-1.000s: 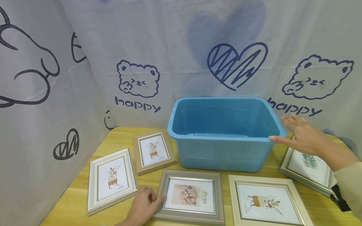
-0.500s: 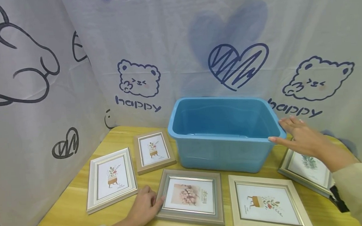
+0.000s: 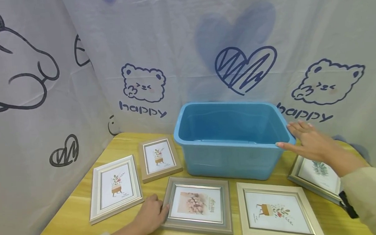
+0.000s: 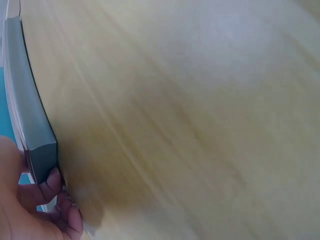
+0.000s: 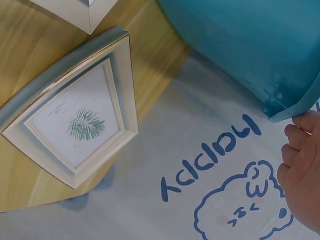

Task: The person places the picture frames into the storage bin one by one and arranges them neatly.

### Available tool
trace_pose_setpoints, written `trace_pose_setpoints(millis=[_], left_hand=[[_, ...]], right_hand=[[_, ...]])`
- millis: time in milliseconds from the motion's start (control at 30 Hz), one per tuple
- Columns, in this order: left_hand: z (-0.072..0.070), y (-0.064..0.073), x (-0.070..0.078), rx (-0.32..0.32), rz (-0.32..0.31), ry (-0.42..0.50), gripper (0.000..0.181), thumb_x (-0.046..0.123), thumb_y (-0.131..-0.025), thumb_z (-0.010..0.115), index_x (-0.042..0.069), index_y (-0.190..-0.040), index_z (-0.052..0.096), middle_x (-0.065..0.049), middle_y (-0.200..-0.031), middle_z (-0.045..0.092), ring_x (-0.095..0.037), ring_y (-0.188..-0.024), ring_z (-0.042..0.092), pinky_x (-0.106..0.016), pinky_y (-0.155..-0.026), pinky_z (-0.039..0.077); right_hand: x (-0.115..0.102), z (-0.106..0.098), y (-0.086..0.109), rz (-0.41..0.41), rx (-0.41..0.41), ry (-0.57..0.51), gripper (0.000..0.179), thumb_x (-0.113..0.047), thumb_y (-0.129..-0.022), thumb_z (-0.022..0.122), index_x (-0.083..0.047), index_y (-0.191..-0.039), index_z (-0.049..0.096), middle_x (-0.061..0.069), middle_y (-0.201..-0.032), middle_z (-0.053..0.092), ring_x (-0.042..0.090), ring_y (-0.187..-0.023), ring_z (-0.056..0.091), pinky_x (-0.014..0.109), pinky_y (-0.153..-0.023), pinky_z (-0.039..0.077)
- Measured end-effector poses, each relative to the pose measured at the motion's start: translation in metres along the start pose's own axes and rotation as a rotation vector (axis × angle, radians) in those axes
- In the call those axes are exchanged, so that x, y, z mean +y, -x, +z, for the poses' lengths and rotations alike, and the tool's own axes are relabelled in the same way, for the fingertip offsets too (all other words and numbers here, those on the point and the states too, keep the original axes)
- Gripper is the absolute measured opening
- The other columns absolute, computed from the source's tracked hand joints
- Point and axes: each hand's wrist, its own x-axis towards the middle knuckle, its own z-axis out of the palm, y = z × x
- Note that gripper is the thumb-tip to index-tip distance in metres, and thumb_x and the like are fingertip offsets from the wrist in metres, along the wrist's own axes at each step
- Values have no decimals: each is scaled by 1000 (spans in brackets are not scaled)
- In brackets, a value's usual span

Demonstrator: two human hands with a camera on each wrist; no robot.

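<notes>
Over at the blue bin [image 3: 228, 161], my right hand [image 3: 313, 145] rests on the right end of the rim: thumb out at the front corner, fingers stretched and close together along the side. Down in front of the bin, toward its left end, my left hand [image 3: 150, 215] pinches the left edge of the grey-brown frame [image 3: 197, 204] by the near corner, and the frame lies flat, directly right of that hand. Left of the bin, here's the tan frame [image 3: 159, 157] just beside it, the white frame [image 3: 116, 187] farther out. The cream frame [image 3: 277, 209] lies in front, toward the right; the leaf-print frame [image 3: 319, 175] sits right of the bin, partly behind my sleeve [image 3: 371, 197].
</notes>
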Motion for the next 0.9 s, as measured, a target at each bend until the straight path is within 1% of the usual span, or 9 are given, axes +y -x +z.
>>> trace_pose_setpoints(millis=[100,167,267,367,433,533,667,833,900], left_hand=[[-1,-2,0,-16,-8,46,38,19,-87,57,10,-52,49,3,-58,40,-9,-59,34,-21,-53,28],[-1,-3,-1,-21,-18,73,38,19,-88,57,11,-52,48,3,-57,39,-9,-58,32,-19,-51,26],[-1,-4,0,-11,-21,84,36,17,-87,57,10,-52,50,3,-56,40,-8,-56,33,-18,-49,28],[-2,-5,2,14,-30,87,36,15,-86,59,9,-52,50,3,-54,42,-6,-53,34,-18,-46,30],[-3,-5,5,20,-55,83,37,14,-86,60,9,-51,48,4,-52,41,-6,-49,34,-18,-43,30],[-5,-5,9,31,-109,54,38,16,-86,61,10,-52,46,4,-50,41,-6,-45,34,-19,-41,29],[-8,-5,15,38,-165,-16,34,19,-86,61,8,-55,51,0,-52,48,-9,-47,40,-23,-42,33],[-11,-5,24,83,-198,-105,33,22,-87,60,8,-57,52,-2,-52,50,-13,-46,43,-28,-41,36],[-12,-5,26,100,-209,-108,34,22,-87,60,8,-58,51,-2,-51,48,-13,-46,42,-28,-40,35]], right_hand=[[0,0,0,-7,-1,30,92,-64,-88,39,8,-143,23,36,-146,16,56,-132,15,72,-100,16],[0,0,-1,-6,-4,42,92,-65,-88,38,7,-143,23,36,-146,16,56,-132,15,72,-100,17],[0,0,0,-4,-7,44,92,-65,-88,38,7,-143,22,36,-146,15,57,-132,15,72,-99,17],[0,0,0,-2,-10,43,92,-65,-88,37,7,-143,22,36,-146,14,57,-131,15,73,-99,18],[-1,0,0,-3,-9,44,92,-65,-88,37,7,-143,22,36,-146,14,57,-132,15,73,-99,18],[-2,1,-1,-8,-8,46,92,-65,-88,37,8,-143,22,36,-146,14,56,-132,15,71,-101,17],[-3,1,0,-12,-1,48,92,-65,-88,37,8,-143,23,36,-146,15,55,-133,15,71,-101,16],[-2,1,0,-16,7,42,92,-65,-88,38,9,-142,23,36,-146,16,54,-134,14,69,-104,14],[-2,1,1,-17,10,40,92,-64,-88,38,9,-142,23,36,-146,16,54,-134,13,69,-104,13]])
